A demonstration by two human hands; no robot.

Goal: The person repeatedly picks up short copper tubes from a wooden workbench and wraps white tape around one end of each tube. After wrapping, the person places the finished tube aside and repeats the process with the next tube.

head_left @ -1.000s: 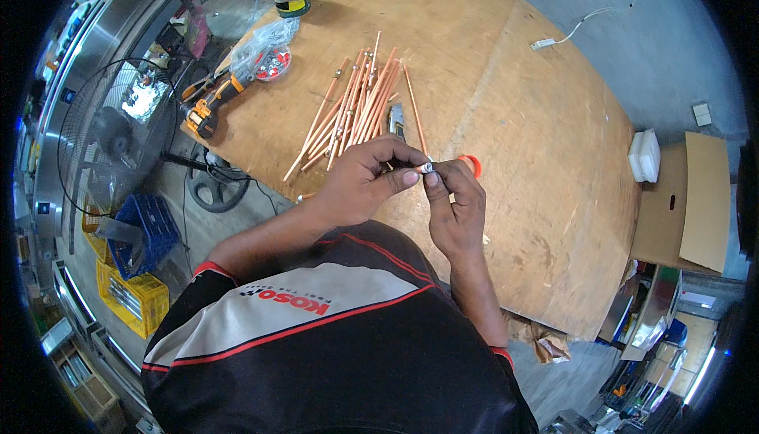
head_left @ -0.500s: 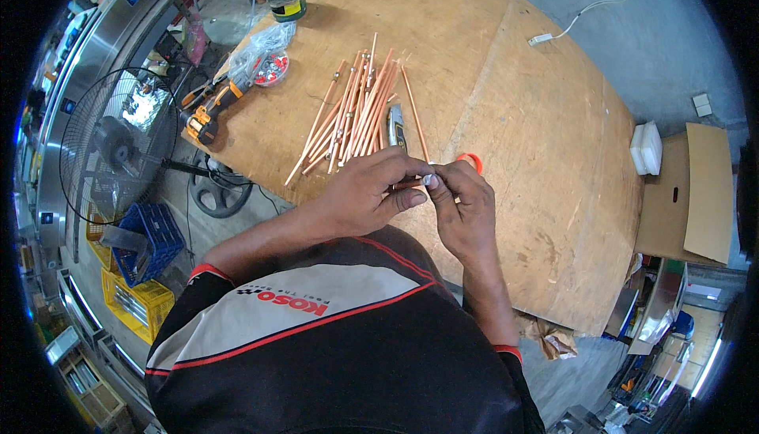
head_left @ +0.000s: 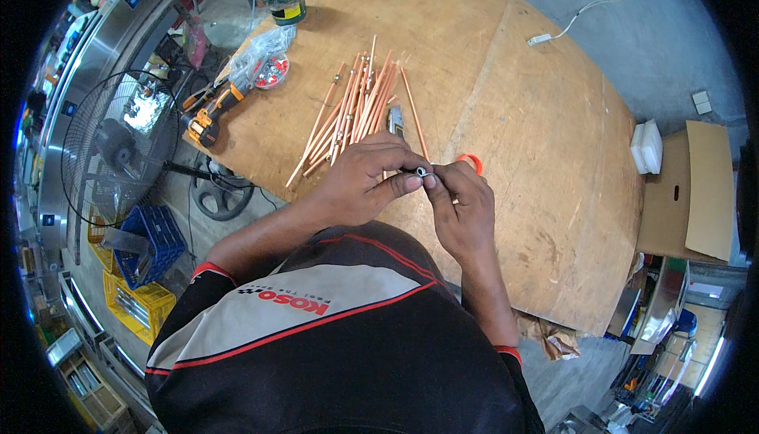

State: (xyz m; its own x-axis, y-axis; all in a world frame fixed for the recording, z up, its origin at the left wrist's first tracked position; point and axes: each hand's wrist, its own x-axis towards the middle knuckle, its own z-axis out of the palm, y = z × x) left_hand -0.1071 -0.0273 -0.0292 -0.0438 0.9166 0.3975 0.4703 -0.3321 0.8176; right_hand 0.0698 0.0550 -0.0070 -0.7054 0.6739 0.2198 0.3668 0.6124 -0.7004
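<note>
Between my two hands is a small metal fitting (head_left: 422,171), its round open end turned up. My left hand (head_left: 370,177) pinches it between thumb and fingers. My right hand (head_left: 460,201) is closed too, with thumb and forefinger tips pressed at the fitting's right side. Whether a tube runs on from it is hidden by the fingers. Beyond my hands lies a loose heap of thin copper tubes (head_left: 365,106), several with metal fittings on them. One copper tube (head_left: 415,114) lies apart on the right. An orange-red ring (head_left: 472,162) shows just behind my right hand.
A grey hand tool (head_left: 395,123) lies beside the tubes on the wooden table (head_left: 545,173). Farther left are a yellow-black power tool (head_left: 207,122), a tub of red-and-white pieces (head_left: 272,70) and a dark green bucket (head_left: 285,1). A fan (head_left: 118,145) stands left; a cardboard box (head_left: 684,193) is right.
The fitting has tilted and moved slightly up and left, so its round open end now shows. My left hand has turned and risen a little; my right hand has barely moved.
</note>
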